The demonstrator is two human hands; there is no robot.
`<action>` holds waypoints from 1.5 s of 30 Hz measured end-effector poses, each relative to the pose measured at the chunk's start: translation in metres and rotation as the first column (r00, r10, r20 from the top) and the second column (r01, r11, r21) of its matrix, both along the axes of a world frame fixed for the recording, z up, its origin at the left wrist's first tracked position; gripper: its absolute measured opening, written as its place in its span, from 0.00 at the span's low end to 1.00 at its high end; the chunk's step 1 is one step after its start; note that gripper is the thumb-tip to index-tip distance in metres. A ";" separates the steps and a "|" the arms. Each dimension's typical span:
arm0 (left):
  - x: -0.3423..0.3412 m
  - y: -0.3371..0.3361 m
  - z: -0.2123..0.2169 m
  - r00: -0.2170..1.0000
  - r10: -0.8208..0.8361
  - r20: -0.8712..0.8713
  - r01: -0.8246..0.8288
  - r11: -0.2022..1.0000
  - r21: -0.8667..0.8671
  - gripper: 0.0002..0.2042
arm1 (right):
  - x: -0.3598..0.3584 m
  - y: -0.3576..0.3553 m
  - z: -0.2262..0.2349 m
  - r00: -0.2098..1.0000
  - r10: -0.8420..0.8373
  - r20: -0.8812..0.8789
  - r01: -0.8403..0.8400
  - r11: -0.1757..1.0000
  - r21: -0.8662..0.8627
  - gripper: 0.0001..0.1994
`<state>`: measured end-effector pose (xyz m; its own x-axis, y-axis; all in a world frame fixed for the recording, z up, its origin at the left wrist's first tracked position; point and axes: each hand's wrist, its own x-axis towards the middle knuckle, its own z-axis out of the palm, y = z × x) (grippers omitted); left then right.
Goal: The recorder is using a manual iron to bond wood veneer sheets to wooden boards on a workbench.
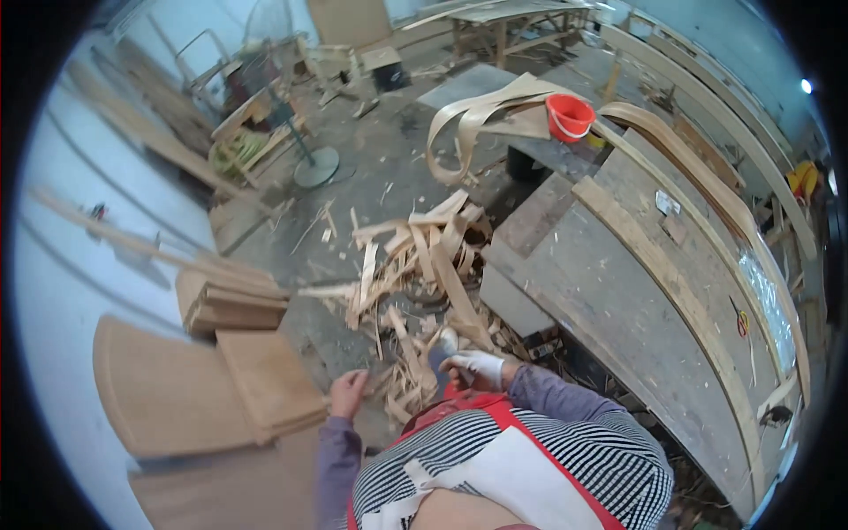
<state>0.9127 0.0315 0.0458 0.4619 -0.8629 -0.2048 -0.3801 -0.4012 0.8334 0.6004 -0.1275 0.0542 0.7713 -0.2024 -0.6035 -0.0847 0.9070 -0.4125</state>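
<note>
My left hand (349, 393) is bare and raised near the curved wooden panels (168, 389), apart from them. Its fingers are curled in, and nothing shows in them. In front of my red apron, my right hand (478, 367), in a whitish glove, is closed; whatever its fingers grip is too small to make out. Just past it, one foot in a light shoe (446, 339) stands at the edge of a heap of wood offcuts (428, 256) on the floor. The heap spreads ahead of both hands.
To the right runs a long grey workbench (565, 265) with wooden strips, scissors (742, 322) and clear plastic film (767, 296). Beyond stand a red bucket (568, 117) and bent wood strips (455, 132). A pedestal fan (316, 166) is at far left, by leaning boards (150, 124).
</note>
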 end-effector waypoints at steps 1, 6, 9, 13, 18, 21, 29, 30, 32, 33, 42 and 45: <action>-0.018 -0.047 0.023 0.994 -0.053 -0.091 0.055 0.998 0.021 0.16 | 0.018 -0.015 -0.006 0.999 -0.023 0.033 0.022 0.999 0.037 0.12; -0.027 -0.195 0.058 0.954 -0.093 -0.284 0.077 0.995 -0.068 0.12 | 0.130 -0.126 0.022 0.979 -0.154 0.133 0.155 0.988 0.000 0.10; 0.009 -0.259 0.066 0.912 -0.031 -0.409 -0.008 0.996 -0.093 0.11 | 0.183 -0.200 0.008 0.984 0.121 0.129 -0.064 0.922 -0.381 0.12; 0.042 -0.328 0.057 0.825 0.075 -0.560 -0.154 0.984 -0.095 0.09 | 0.223 -0.272 0.007 0.984 0.174 -0.023 -0.144 0.721 -0.678 0.15; 0.085 -0.426 0.040 0.660 0.109 -0.743 -0.157 0.988 0.005 0.07 | 0.261 -0.338 -0.019 0.993 0.045 -0.113 -0.110 0.730 -0.675 0.16; 0.122 -0.487 0.021 0.645 0.038 -0.763 -0.071 0.997 -0.010 0.07 | 0.280 -0.380 -0.027 0.984 -0.031 -0.174 -0.101 0.712 -0.695 0.16; 0.238 -0.634 -0.012 0.706 0.002 -0.709 0.036 0.999 0.038 0.06 | 0.201 -0.516 -0.043 0.467 -0.707 -0.531 -0.277 0.453 -0.847 0.22; 0.256 -0.642 -0.020 0.742 0.034 -0.670 0.022 0.997 0.075 0.05 | 0.181 -0.534 -0.031 0.381 -0.824 -0.419 -0.271 0.334 -0.903 0.21; 0.289 -0.649 -0.041 0.727 0.022 -0.686 0.074 0.991 0.110 0.05 | 0.132 -0.570 -0.019 0.159 -0.858 -0.488 -0.237 0.447 -0.863 0.17; 0.304 -0.654 -0.050 0.715 0.012 -0.699 0.109 0.986 0.128 0.05 | 0.105 -0.588 -0.019 0.055 -0.897 -0.439 -0.345 0.396 -0.851 0.18; 0.302 -0.695 -0.057 0.799 0.266 -0.539 -0.112 0.947 0.301 0.04 | -0.085 -0.765 0.022 -0.413 -0.823 -0.391 -0.570 0.568 -0.594 0.29; 0.284 -0.711 -0.048 0.853 0.239 -0.464 -0.085 0.941 0.328 0.04 | -0.123 -0.802 0.012 -0.303 -0.794 -0.527 -0.531 0.600 -0.598 0.27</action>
<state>1.1962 -0.6790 -0.0024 0.3621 -0.6522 -0.6660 0.1394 -0.6686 0.7305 0.4769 -0.9290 0.0664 -0.6036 -0.7934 0.0787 -0.7826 0.5708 -0.2484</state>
